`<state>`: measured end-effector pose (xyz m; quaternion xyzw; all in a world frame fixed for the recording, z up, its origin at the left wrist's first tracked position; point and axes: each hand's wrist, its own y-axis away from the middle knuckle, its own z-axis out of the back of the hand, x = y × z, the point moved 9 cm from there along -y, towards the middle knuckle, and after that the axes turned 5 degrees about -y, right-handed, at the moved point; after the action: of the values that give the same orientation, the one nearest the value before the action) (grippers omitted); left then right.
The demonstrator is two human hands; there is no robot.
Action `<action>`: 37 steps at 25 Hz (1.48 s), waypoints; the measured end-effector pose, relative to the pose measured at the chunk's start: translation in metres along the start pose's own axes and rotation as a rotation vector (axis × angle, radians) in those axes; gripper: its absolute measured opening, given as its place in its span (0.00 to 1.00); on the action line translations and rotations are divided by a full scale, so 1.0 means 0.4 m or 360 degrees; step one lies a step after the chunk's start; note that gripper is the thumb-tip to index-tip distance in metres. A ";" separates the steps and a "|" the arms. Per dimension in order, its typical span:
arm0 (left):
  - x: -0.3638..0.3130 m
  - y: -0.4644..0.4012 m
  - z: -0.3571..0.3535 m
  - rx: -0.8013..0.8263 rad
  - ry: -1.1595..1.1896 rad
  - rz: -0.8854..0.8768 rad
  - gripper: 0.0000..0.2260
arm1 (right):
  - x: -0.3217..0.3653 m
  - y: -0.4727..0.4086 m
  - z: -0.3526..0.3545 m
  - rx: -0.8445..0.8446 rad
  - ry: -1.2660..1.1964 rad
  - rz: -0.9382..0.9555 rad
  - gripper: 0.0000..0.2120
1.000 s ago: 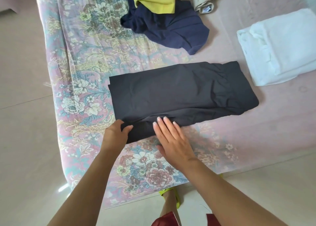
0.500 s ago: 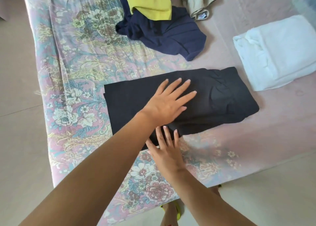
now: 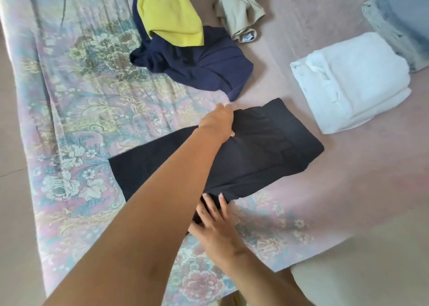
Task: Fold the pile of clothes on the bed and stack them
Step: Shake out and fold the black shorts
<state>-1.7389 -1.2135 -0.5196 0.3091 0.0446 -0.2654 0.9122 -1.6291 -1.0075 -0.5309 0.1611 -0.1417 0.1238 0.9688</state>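
Note:
A black garment (image 3: 267, 148), folded into a long strip, lies across the floral bed sheet (image 3: 76, 120). My left hand (image 3: 217, 121) reaches over it to its far edge, fingers curled down over that edge and thumb on top of the cloth. My right hand (image 3: 213, 215) rests with straight fingers on the garment's near edge. Behind lies the unfolded pile: a navy garment (image 3: 204, 69) with a yellow one (image 3: 169, 15) on top, and a crumpled beige one (image 3: 236, 11). A folded white stack (image 3: 352, 80) sits to the right.
A blue-grey bundle (image 3: 404, 15) lies at the far right corner behind the white stack. The bed's near edge runs just under my forearms, with pale tiled floor (image 3: 14, 213) to the left and in front.
My left hand has moved from the near left corner, across the top of the black garment, to its far edge. My right hand has stayed on the near edge.

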 end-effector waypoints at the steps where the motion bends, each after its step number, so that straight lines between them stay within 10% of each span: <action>1: 0.037 0.023 0.011 -0.0036 0.0076 0.0041 0.19 | -0.006 0.012 0.006 0.0038 0.0031 0.0122 0.32; 10: 0.620 0.417 -0.048 -0.0857 0.1335 0.1184 0.17 | -0.135 -0.046 0.160 -0.0107 0.0557 0.0916 0.18; 14: 0.490 0.449 0.011 -0.1094 0.0008 0.0674 0.28 | -0.142 -0.045 0.131 -0.0173 0.0676 0.1073 0.24; 17: 0.315 0.442 -0.142 -0.0584 -0.0592 -0.0012 0.29 | -0.128 -0.025 0.112 -0.0204 0.0707 0.1087 0.26; 20: 0.302 0.432 -0.259 -0.0190 -0.0653 0.0033 0.30 | -0.102 -0.028 0.090 -0.0123 0.0786 0.1084 0.26; 25: 0.248 0.589 -0.274 -0.0513 -0.0586 -0.0668 0.40 | -0.122 -0.018 0.116 0.0200 0.0592 0.1007 0.37; 28: 0.257 0.691 -0.339 -0.0469 -0.0621 -0.0858 0.41 | -0.164 -0.028 0.128 0.0455 -0.0292 0.0636 0.31; 31: 0.287 0.684 -0.280 -0.0889 0.0340 -0.0427 0.20 | -0.202 -0.070 0.146 0.0343 -0.1359 -0.0126 0.09; 34: 0.398 0.661 -0.313 -0.1076 0.1837 0.0695 0.06 | -0.232 -0.111 0.153 0.0050 -0.1791 -0.0508 0.03; 37: 0.445 0.674 -0.324 -0.1368 0.2161 0.1314 0.09 | -0.235 -0.142 0.149 -0.0154 -0.1845 -0.0633 0.13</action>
<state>-1.4381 -1.0385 -0.5218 0.0232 0.5543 0.3622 0.7490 -1.7144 -1.0985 -0.5221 0.1815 -0.6183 -0.1738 0.7447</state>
